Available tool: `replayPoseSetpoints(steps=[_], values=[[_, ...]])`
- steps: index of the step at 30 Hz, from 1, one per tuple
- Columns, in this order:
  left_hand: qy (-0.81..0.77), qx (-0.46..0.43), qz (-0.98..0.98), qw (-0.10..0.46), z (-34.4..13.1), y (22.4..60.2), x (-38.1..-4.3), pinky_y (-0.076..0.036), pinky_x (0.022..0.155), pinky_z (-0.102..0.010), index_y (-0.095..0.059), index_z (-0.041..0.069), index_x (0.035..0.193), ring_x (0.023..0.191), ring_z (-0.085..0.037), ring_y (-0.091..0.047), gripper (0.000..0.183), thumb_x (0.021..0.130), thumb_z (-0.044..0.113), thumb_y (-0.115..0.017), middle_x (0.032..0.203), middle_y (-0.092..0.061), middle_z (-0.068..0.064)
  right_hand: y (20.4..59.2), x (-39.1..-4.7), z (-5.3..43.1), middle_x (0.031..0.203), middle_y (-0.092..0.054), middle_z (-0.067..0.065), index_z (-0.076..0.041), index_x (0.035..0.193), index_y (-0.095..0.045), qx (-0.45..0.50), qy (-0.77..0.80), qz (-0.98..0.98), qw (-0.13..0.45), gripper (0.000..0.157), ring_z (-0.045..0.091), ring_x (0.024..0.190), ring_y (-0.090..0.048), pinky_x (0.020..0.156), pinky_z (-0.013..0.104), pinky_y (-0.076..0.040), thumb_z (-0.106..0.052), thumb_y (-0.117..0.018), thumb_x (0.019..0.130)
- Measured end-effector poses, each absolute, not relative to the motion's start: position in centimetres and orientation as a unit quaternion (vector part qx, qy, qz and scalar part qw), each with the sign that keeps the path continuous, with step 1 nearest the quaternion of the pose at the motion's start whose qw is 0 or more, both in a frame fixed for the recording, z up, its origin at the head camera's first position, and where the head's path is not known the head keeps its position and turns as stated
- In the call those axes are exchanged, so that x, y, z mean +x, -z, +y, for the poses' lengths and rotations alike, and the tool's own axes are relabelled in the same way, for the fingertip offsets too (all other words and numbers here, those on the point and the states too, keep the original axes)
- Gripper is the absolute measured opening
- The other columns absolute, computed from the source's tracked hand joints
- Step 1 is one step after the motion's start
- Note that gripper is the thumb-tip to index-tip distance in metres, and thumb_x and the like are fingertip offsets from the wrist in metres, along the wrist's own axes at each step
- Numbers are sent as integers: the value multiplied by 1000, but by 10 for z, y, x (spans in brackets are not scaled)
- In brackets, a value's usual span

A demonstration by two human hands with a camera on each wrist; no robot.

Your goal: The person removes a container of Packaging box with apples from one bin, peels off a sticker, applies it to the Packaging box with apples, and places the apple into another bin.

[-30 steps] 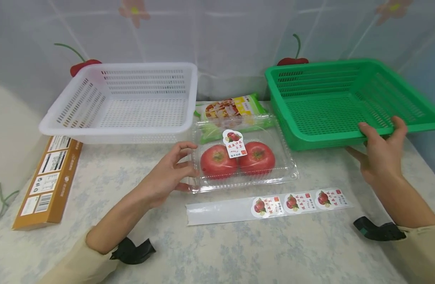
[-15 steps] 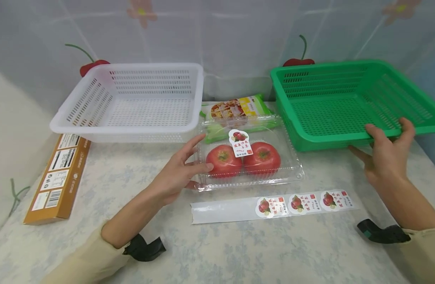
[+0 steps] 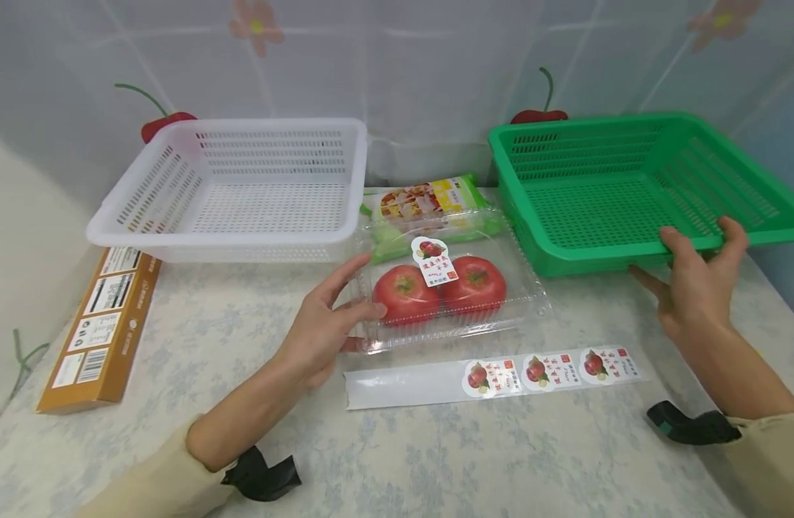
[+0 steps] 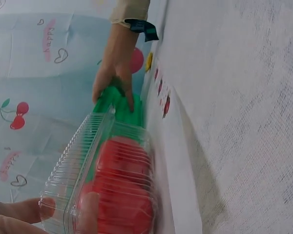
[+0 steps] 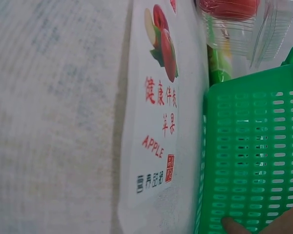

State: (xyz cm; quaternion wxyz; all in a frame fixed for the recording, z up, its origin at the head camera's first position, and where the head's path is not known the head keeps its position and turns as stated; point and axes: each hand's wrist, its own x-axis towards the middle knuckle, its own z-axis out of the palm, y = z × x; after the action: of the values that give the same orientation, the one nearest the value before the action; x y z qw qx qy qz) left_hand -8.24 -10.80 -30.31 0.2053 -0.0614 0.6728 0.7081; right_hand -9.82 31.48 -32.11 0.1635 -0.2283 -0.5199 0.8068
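Note:
A clear plastic clamshell box (image 3: 462, 331) in the middle of the table holds two red fruits (image 3: 406, 293) side by side. Its lid carries a white apple sticker (image 3: 434, 262). My left hand (image 3: 322, 316) grips the box's left end, its thumb lying over the lid near a fruit; the left wrist view shows fingertips (image 4: 47, 208) against the clear plastic. At the right, my right hand (image 3: 701, 288) holds the near rim of a green plastic basket (image 3: 604, 253), with fingers over the rim and another finger below it. The basket's inside shows bare mesh.
A strip of apple stickers (image 3: 403, 385) lies in front of the box. Behind it is a green and yellow food packet (image 3: 429, 198), partly under the lid in this view. A white basket (image 3: 261, 237) stands back left, with an orange carton (image 3: 112, 331) below its corner.
My left hand has moved rightward onto the box's end, and its thumb now lies over the lid. The box has turned slightly. My right hand stays on the green basket's rim.

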Motion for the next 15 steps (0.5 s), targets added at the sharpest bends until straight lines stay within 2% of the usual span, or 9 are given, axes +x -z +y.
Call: replayPoseSetpoints(steps=[2,8,15], values=[[-708,-65,673,203,-108,302,-79,-53,59,-30,-47,36,146,125,-23,-51,73,86,2,-69,154,-30,11,321,-98,314,150,-5,-14,-43,146,-20,-227,-807,-520,164,75,11,128,-40,61,30,-58,-12,-65,95],[-711,-65,668,211,-110,297,-66,-51,58,-27,-48,38,145,129,-24,-46,74,84,2,-69,155,-28,4,322,-98,315,150,-9,-13,-42,146,-20,-220,-810,-518,167,73,11,128,-40,61,30,-58,-12,-64,96],[-712,-50,669,207,-116,289,-56,-53,61,-27,-47,34,147,122,-26,-53,74,85,-1,-68,154,-27,9,323,-98,315,150,-11,-13,-42,146,-20,-213,-812,-516,169,72,11,131,-38,61,31,-58,-12,-63,96]])
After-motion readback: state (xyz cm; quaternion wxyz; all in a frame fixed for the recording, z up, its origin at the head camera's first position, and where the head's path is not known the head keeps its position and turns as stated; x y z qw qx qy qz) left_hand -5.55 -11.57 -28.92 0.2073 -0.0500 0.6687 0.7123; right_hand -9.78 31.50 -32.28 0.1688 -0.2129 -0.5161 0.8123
